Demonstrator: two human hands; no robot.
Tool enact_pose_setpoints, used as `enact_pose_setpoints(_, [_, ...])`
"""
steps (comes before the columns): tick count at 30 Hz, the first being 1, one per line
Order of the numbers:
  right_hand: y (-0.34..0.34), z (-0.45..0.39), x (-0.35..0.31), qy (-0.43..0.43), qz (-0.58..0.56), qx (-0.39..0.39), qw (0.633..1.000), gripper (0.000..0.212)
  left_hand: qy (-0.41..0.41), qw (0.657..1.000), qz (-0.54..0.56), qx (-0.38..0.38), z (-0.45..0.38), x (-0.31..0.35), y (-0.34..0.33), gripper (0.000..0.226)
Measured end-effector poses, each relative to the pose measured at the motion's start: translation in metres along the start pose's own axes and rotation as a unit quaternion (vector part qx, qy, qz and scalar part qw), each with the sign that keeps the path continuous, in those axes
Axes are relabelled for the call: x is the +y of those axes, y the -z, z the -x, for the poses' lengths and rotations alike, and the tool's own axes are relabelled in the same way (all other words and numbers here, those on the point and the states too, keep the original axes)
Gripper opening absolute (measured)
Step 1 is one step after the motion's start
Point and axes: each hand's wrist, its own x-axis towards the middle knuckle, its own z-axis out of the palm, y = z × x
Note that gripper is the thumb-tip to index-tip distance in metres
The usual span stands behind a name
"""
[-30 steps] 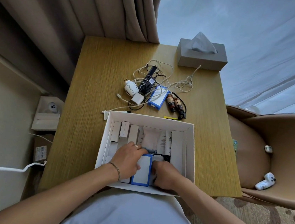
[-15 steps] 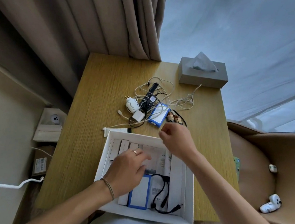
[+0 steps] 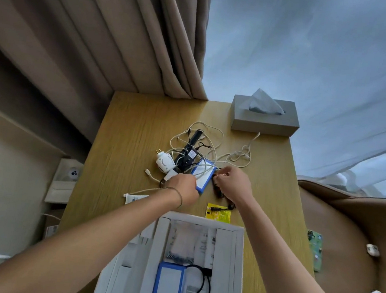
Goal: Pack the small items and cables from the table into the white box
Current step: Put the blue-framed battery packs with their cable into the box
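We see both hands out over the counter (image 3: 126, 123), beyond the white box (image 3: 239, 249) that sits at its near edge. Our left hand (image 3: 183, 186) rests at the near corner of the blue-edged pack (image 3: 204, 175), just beyond the box; its fingers curl down at that corner, though we cannot tell whether they actually grip it. Our right hand (image 3: 233, 184), just right of the pack, has its fingers bunched together, pinching a dark cable (image 3: 220, 193) that trails toward the box. A yellow packet (image 3: 218, 215) lies just beyond the box's far wall. Further beyond the box, a tangle of white cables (image 3: 215, 134) surrounds a white plug adapter (image 3: 165, 163). Inside the box lie a second blue-edged pack (image 3: 167, 289) and a black cable (image 3: 201, 291).
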Motion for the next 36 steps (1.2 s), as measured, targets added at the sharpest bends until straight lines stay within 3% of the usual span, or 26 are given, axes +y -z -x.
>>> enact_pose_setpoints(5, [-0.001, -0.005, 0.017, -0.002, -0.053, -0.027, 0.998, 0.026, 0.036, 0.999, -0.012, -0.002, -0.027, 0.013, -0.024, 0.037])
enact_pose_setpoints(15, [0.008, -0.009, 0.052, -0.029, -0.09, -0.054, 0.994, 0.031, 0.08, 0.992, -0.044, 0.083, -0.063, 0.027, -0.045, 0.091])
enact_pose_setpoints(22, [0.014, 0.002, 0.062, -0.002, -0.107, -0.068, 0.992, 0.032, 0.096, 0.989, -0.043, 0.108, -0.081, 0.024, -0.039, 0.085])
enact_pose_setpoints(26, [0.02, 0.006, 0.062, 0.005, -0.148, -0.072, 0.986, 0.027, 0.1, 0.992, -0.001, 0.071, -0.081, 0.017, -0.027, 0.074])
enact_pose_setpoints(30, [0.027, 0.007, 0.059, 0.02, -0.153, -0.058, 0.986, 0.025, 0.102, 0.989, 0.109, -0.009, -0.073, 0.005, -0.008, 0.057])
enact_pose_setpoints(36, [0.034, 0.016, 0.041, 0.132, -0.083, 0.061, 0.986, 0.021, 0.104, 0.956, 0.241, -0.129, -0.044, -0.009, 0.016, 0.062])
